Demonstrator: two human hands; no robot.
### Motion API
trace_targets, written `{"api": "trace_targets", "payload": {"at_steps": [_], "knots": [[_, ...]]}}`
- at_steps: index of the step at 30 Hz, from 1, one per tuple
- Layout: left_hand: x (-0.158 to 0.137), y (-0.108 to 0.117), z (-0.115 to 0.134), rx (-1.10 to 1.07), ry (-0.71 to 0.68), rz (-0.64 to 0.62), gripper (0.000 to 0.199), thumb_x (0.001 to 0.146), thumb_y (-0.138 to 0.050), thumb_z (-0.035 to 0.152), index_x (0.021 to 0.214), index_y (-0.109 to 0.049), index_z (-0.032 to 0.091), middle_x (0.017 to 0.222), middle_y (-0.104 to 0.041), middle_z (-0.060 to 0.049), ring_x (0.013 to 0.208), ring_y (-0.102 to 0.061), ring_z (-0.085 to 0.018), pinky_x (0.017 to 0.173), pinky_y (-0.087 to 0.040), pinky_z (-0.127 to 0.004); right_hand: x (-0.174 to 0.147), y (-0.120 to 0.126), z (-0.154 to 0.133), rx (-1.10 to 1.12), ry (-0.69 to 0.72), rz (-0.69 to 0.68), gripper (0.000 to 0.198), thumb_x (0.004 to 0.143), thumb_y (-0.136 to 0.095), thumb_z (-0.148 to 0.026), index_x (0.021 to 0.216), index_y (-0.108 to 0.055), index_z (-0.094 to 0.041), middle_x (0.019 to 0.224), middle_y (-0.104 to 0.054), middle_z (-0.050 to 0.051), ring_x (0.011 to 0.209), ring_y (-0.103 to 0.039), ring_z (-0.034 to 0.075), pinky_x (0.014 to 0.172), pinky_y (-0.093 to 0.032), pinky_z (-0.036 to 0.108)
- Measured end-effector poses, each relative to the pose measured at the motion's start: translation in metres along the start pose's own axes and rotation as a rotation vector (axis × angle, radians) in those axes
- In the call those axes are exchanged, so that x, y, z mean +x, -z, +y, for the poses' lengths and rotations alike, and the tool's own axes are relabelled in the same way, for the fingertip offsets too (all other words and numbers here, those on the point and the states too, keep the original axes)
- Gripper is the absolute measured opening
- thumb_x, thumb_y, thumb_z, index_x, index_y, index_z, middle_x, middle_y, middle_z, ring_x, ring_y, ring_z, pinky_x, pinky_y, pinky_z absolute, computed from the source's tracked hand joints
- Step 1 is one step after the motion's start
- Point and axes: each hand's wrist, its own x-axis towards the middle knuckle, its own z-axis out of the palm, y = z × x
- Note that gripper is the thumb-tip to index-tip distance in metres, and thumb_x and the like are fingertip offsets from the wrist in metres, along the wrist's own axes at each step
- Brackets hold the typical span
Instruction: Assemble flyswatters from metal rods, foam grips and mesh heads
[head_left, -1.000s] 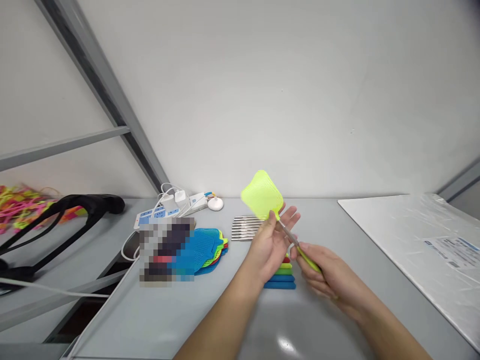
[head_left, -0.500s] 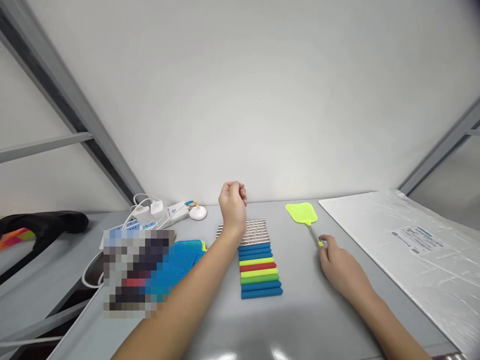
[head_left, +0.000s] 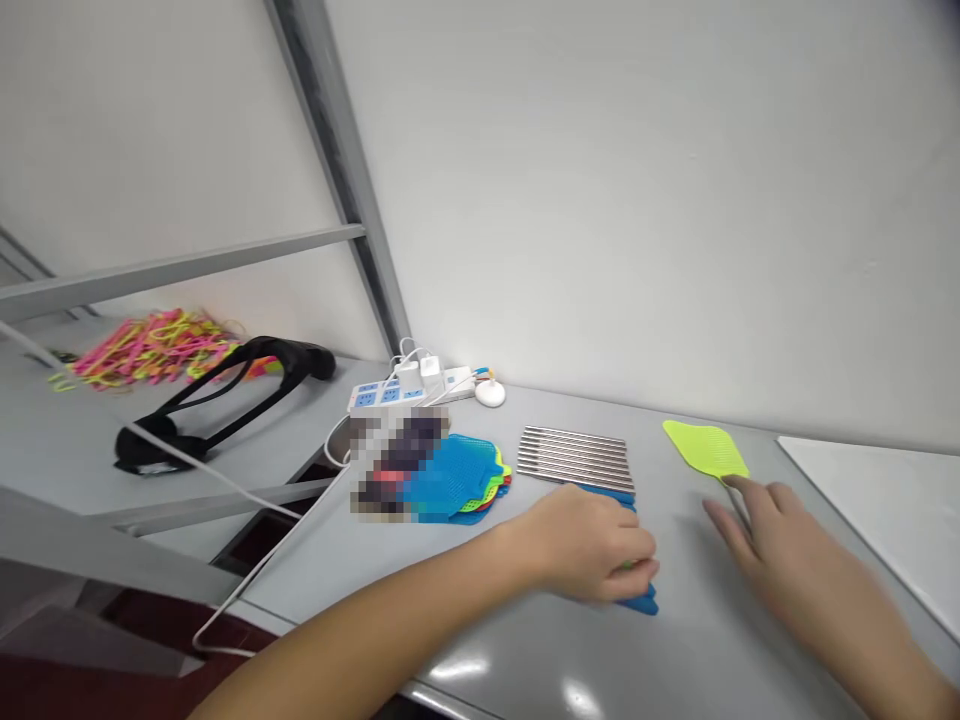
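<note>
The yellow-green fly swatter (head_left: 706,449) lies on the table with its head toward the wall. My right hand (head_left: 806,560) is over its thin metal shaft, thumb and forefinger apart on either side; the swatter's grip is hidden beneath the hand. My left hand (head_left: 592,545) rests over a row of metal rods (head_left: 576,458) with coloured handles, its fingers curled. Blue handle ends (head_left: 641,602) show around it, and a bit of green at the fingertips. What those fingers hold, if anything, is hidden. Left of the rods is a pile of mesh swatter heads (head_left: 469,470), blue on top.
A power strip (head_left: 386,393) with white plugs and cables stands by the wall, beside a round white device (head_left: 490,393). A white wrapped panel (head_left: 892,500) lies at right. Beyond the metal frame are a black strap-like object (head_left: 225,390) and pink and yellow pieces (head_left: 161,345).
My view has turned left. My left hand has come down from above the rods onto the coloured handles. The fingers of my right hand have spread and moved up along the swatter's shaft.
</note>
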Motion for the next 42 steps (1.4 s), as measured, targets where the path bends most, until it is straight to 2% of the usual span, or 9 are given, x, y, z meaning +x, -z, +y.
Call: {"api": "trace_targets", "payload": {"at_steps": [3,7,10,13,18,27,33,38,42], "knots": [[-0.004,-0.011,0.006,0.042,-0.025,0.016,0.031,0.091,-0.048,0.039,0.067,-0.055,0.020,0.065,-0.061,0.002,0.065,-0.056,-0.013,0.044,-0.018,-0.030,0.041,0.003,-0.036,0.067,0.140,-0.063,0.042,0.099,-0.026,-0.048,0.116,-0.055,-0.024,0.112,-0.058,0.009,0.080,-0.064,0.022,0.057,-0.044,0.032],[-0.003,-0.020,0.007,0.036,-0.037,-0.009,0.038,0.089,-0.052,0.046,0.062,-0.054,0.020,0.060,-0.060,0.002,0.060,-0.057,-0.013,0.044,-0.015,-0.029,0.101,-0.014,-0.081,0.085,0.307,-0.148,0.034,0.098,-0.033,-0.039,0.106,-0.061,-0.021,0.106,-0.060,0.009,0.081,-0.063,0.021,0.060,-0.043,0.030],[0.000,-0.021,0.005,0.039,-0.034,-0.048,0.040,0.088,-0.054,0.051,0.062,-0.056,0.019,0.061,-0.061,0.001,0.059,-0.058,-0.014,0.043,-0.015,-0.028,0.132,-0.032,-0.102,0.113,0.390,-0.201,0.030,0.096,-0.040,-0.036,0.100,-0.066,-0.022,0.104,-0.060,0.008,0.082,-0.062,0.021,0.064,-0.042,0.030],[0.001,-0.023,0.005,0.024,-0.038,-0.058,0.044,0.088,-0.054,0.053,0.060,-0.055,0.020,0.058,-0.059,0.001,0.055,-0.056,-0.014,0.043,-0.016,-0.028,0.148,-0.040,-0.113,0.152,0.482,-0.268,0.029,0.094,-0.044,-0.037,0.097,-0.069,-0.023,0.103,-0.061,0.008,0.081,-0.062,0.020,0.067,-0.042,0.030],[0.002,-0.028,0.011,-0.005,-0.091,-0.059,0.045,0.089,-0.053,0.051,0.057,-0.055,0.020,0.056,-0.056,0.001,0.052,-0.053,-0.014,0.039,-0.018,-0.029,0.158,-0.040,-0.115,0.200,0.569,-0.344,0.034,0.094,-0.042,-0.043,0.098,-0.069,-0.023,0.103,-0.062,0.007,0.080,-0.060,0.019,0.068,-0.042,0.030],[0.003,-0.032,0.017,-0.021,-0.163,-0.065,0.046,0.089,-0.053,0.053,0.056,-0.056,0.020,0.057,-0.059,-0.001,0.052,-0.051,-0.015,0.041,-0.026,-0.029,0.162,-0.038,-0.112,0.220,0.630,-0.375,0.034,0.094,-0.042,-0.044,0.099,-0.068,-0.022,0.104,-0.063,0.007,0.080,-0.060,0.019,0.067,-0.042,0.030],[0.003,-0.042,0.018,-0.036,-0.184,-0.081,0.045,0.087,-0.056,0.053,0.056,-0.053,0.021,0.058,-0.058,0.000,0.049,-0.051,-0.013,0.040,-0.022,-0.028,0.162,-0.035,-0.115,0.213,0.677,-0.376,0.024,0.091,-0.048,-0.036,0.091,-0.068,-0.022,0.098,-0.065,0.004,0.076,-0.060,0.017,0.062,-0.041,0.027],[0.002,-0.047,0.018,-0.067,-0.218,-0.056,0.047,0.088,-0.054,0.052,0.054,-0.050,0.020,0.055,-0.055,0.001,0.047,-0.049,-0.012,0.040,-0.018,-0.028,0.162,-0.031,-0.121,0.156,0.649,-0.299,0.016,0.088,-0.053,-0.029,0.084,-0.064,-0.018,0.087,-0.066,0.007,0.071,-0.060,0.018,0.058,-0.038,0.027],[0.002,-0.037,0.012,-0.110,-0.133,0.080,0.046,0.092,-0.046,0.045,0.054,-0.051,0.020,0.050,-0.053,0.001,0.049,-0.052,-0.012,0.041,-0.019,-0.028,0.150,-0.005,-0.117,0.111,0.524,-0.144,0.020,0.095,-0.042,-0.030,0.097,-0.057,-0.018,0.075,-0.064,0.006,0.063,-0.059,0.019,0.055,-0.035,0.028]]}}
